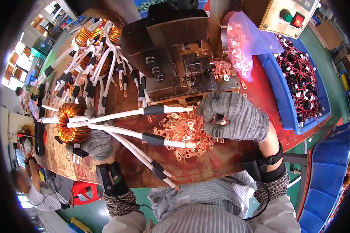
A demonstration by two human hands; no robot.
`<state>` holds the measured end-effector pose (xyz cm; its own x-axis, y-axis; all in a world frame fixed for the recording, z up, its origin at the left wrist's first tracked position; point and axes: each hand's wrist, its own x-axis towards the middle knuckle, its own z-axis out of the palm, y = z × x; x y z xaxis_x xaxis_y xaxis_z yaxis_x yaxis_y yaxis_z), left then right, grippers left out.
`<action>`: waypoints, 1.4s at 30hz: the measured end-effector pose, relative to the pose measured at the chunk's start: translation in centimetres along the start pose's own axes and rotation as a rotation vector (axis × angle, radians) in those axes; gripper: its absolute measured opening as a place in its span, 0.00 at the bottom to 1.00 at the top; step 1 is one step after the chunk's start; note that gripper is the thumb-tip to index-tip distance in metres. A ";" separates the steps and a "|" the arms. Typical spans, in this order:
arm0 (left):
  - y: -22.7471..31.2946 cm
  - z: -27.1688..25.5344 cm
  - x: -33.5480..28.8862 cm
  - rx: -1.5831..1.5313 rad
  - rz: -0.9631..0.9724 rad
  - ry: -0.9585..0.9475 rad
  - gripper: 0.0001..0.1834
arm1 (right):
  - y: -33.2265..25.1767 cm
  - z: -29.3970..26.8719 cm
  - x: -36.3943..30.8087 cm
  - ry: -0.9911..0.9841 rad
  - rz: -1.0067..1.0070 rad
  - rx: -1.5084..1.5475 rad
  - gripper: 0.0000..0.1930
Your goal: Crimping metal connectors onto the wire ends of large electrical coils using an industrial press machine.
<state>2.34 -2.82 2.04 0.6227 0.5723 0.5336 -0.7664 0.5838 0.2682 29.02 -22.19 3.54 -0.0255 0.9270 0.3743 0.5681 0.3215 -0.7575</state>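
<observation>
My left hand point(97, 144), in a grey knit glove, is closed around a copper-wound ring coil point(72, 123). White sleeved leads point(118, 115) with black bands run from the coil to the right, and bare copper shows at some ends. Below the upper lead ends spreads a heap of copper cable lugs point(182, 134) on the table. Over the heap's right side, my gloved right hand point(237, 116) has its fingers curled together, close to the tip of the upper lead. What sits between those fingertips is hidden.
A dark metal press point(175, 50) stands behind the heap, with lugs on its base. More ring coils point(83, 37) with leads lie far left. On the right are a pink bag point(241, 50) of lugs, a blue bin point(276, 91) of wired parts, and a control box point(287, 17).
</observation>
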 end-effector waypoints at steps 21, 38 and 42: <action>1.2 -0.4 -1.2 0.049 0.123 0.023 0.53 | -2.6 0.3 1.1 0.278 0.500 0.837 0.08; 3.5 -4.8 -2.7 -0.093 0.308 0.002 0.43 | -1.8 2.9 1.2 0.366 0.382 0.963 0.09; 1.3 -2.1 -1.3 0.149 0.200 -0.037 0.40 | -1.6 2.7 1.1 0.371 0.387 0.950 0.08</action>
<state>0.87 -1.59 0.06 0.4525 0.6448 0.6160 -0.8902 0.3680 0.2686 25.86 -21.19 3.73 0.3588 0.9326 0.0386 -0.3875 0.1864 -0.9028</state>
